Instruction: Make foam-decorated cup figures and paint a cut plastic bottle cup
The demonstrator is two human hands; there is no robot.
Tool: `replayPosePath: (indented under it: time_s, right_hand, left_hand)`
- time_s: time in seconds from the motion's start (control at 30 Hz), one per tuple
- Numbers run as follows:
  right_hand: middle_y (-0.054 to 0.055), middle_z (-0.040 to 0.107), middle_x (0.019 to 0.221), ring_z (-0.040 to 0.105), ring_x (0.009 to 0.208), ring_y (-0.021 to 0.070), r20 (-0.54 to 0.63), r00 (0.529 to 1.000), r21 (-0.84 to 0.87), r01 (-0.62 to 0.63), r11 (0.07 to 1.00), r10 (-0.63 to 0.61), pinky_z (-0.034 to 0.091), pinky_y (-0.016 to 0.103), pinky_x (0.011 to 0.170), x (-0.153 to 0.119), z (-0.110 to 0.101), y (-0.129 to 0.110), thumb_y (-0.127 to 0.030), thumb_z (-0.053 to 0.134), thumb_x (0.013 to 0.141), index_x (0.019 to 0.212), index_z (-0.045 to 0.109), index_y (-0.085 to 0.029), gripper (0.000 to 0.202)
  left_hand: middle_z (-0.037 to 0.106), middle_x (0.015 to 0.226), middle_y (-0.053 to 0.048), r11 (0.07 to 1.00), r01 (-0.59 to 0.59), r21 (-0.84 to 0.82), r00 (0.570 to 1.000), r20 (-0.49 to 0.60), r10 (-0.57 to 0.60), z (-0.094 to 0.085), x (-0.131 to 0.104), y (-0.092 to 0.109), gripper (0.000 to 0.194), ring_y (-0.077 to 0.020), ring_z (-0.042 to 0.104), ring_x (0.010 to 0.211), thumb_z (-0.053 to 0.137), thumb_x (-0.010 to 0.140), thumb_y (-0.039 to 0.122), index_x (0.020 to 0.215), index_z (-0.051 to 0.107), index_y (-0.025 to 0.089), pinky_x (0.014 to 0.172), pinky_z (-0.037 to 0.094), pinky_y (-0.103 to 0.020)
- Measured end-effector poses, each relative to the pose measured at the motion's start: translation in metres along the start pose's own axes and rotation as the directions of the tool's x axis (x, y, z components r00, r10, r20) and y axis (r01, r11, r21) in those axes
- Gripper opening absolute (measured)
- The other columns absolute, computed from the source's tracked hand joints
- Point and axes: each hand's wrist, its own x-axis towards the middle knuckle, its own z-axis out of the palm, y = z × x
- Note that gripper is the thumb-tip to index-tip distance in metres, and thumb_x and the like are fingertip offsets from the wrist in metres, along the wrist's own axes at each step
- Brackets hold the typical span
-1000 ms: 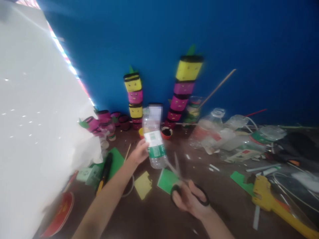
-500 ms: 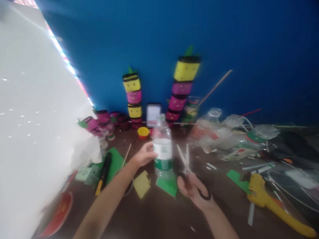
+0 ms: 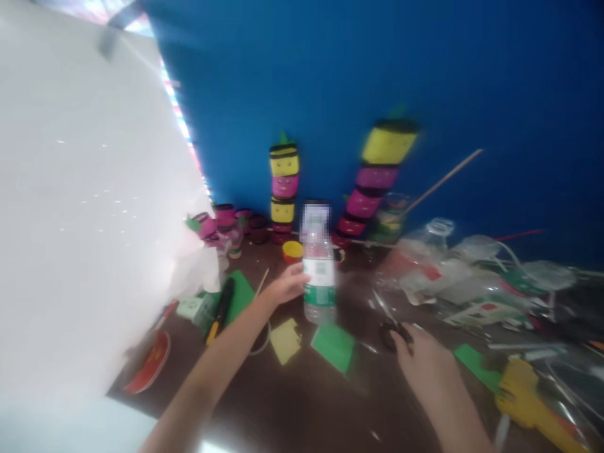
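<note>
My left hand is closed around the left side of a clear plastic bottle with a white and green label. The bottle is upright above the dark table. To its right, my right hand is low over the tabletop, its fingers on the dark handles of a pair of scissors. The scissors' blades point away from me and look close together, though blurred. In front of the bottle lies a green sheet, with a torn yellowish piece beside it.
Pink and yellow stacked containers with faces stand by the blue wall, and a taller leaning stack is to their right. Cut plastic bottles crowd the right side. A yellow glue gun lies front right; a box cutter lies left.
My right hand has moved right and down with the scissors, whose spread blades have come closer together. The left hand still holds the bottle. The whole view has shifted.
</note>
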Motion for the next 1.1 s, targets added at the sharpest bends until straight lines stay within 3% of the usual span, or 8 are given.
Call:
replayPosePath:
  time_s: [0.1,0.2,0.3,0.33,0.43,0.6,0.87,1.1]
  right_hand:
    - [0.011,0.068,0.102,0.063,0.095,0.023,-0.052,0.892,0.251,0.447,0.859,-0.449,0.048,0.037,0.085,-0.026,0.001,-0.079,-0.023,0.043,0.086,0.1,0.064,-0.017,0.026]
    - [0.008,0.064,0.114,0.056,0.107,0.0177,0.104,0.529,0.615,0.632,0.472,-0.842,0.045,0.032,0.091,-0.058,0.009,-0.18,-0.023,0.041,0.089,0.116,0.057,-0.019,0.032]
    - [0.008,0.066,0.103,0.056,0.103,0.0204,0.319,0.289,0.678,0.595,0.43,-0.903,0.043,0.036,0.092,-0.084,0.027,-0.252,-0.032,0.039,0.091,0.105,0.063,-0.017,0.031]
    - [0.01,0.068,0.096,0.058,0.098,0.0236,0.391,0.196,0.648,0.635,0.42,-0.899,0.043,0.042,0.091,-0.09,0.032,-0.265,-0.032,0.038,0.09,0.097,0.065,-0.015,0.033]
    - [0.015,0.066,0.093,0.058,0.093,0.0285,0.508,0.176,0.574,0.661,0.484,-0.843,0.044,0.047,0.085,-0.095,0.039,-0.282,-0.031,0.042,0.086,0.085,0.066,-0.011,0.032]
    - [0.0,0.066,0.088,0.062,0.076,0.0158,0.522,-0.104,0.84,0.237,0.489,-0.847,0.048,0.025,0.063,-0.078,0.029,-0.284,-0.052,0.044,0.082,0.091,0.062,-0.023,0.035]
    - [0.015,0.066,0.084,0.06,0.083,0.0265,0.522,0.07,0.593,0.687,0.42,-0.85,0.048,0.039,0.074,-0.107,0.042,-0.287,-0.039,0.053,0.079,0.09,0.067,-0.01,0.034]
    - [0.005,0.067,0.071,0.062,0.07,0.0195,0.589,0.301,0.477,0.619,0.624,-0.75,0.046,0.031,0.066,-0.097,0.027,-0.279,-0.031,0.055,0.079,0.08,0.066,-0.02,0.016]
  left_hand:
    - [0.069,0.1,-0.011,1.0,0.015,0.0,0.998,0.057,-0.015,-0.003,0.001,0.003,0.049,-0.0236,0.065,0.089,0.079,0.059,0.024,0.105,0.064,0.014,0.085,0.044,-0.035]
    - [0.069,0.096,-0.009,1.0,0.025,-0.01,0.997,0.073,-0.024,-0.008,0.003,0.001,0.047,-0.0201,0.065,0.084,0.079,0.059,0.023,0.102,0.065,0.014,0.083,0.044,-0.032]
    - [0.07,0.094,-0.009,0.999,0.054,0.003,0.995,0.085,-0.054,-0.012,0.003,-0.001,0.047,-0.0208,0.066,0.082,0.08,0.057,0.022,0.101,0.066,0.014,0.081,0.044,-0.033]
    - [0.07,0.094,-0.01,0.998,0.064,0.01,0.994,0.09,-0.064,-0.013,0.004,-0.002,0.047,-0.0213,0.066,0.082,0.08,0.056,0.022,0.1,0.066,0.014,0.081,0.044,-0.033]
    - [0.07,0.091,-0.011,0.995,0.094,0.025,0.989,0.112,-0.096,-0.015,0.004,-0.005,0.047,-0.021,0.066,0.079,0.082,0.054,0.022,0.097,0.066,0.013,0.079,0.045,-0.033]
    - [0.069,0.084,-0.009,0.989,0.143,0.034,0.98,0.136,-0.146,-0.019,0.007,-0.009,0.047,-0.0181,0.065,0.073,0.083,0.052,0.019,0.095,0.066,0.013,0.076,0.045,-0.032]
    - [0.069,0.084,-0.007,0.985,0.168,0.029,0.978,0.118,-0.17,-0.02,0.009,-0.01,0.048,-0.0178,0.065,0.074,0.084,0.051,0.019,0.095,0.065,0.014,0.076,0.044,-0.031]
    - [0.067,0.086,-0.008,0.985,0.17,0.043,0.979,0.109,-0.173,-0.02,0.008,-0.01,0.042,-0.0183,0.064,0.079,0.08,0.06,0.02,0.098,0.063,0.012,0.078,0.044,-0.032]
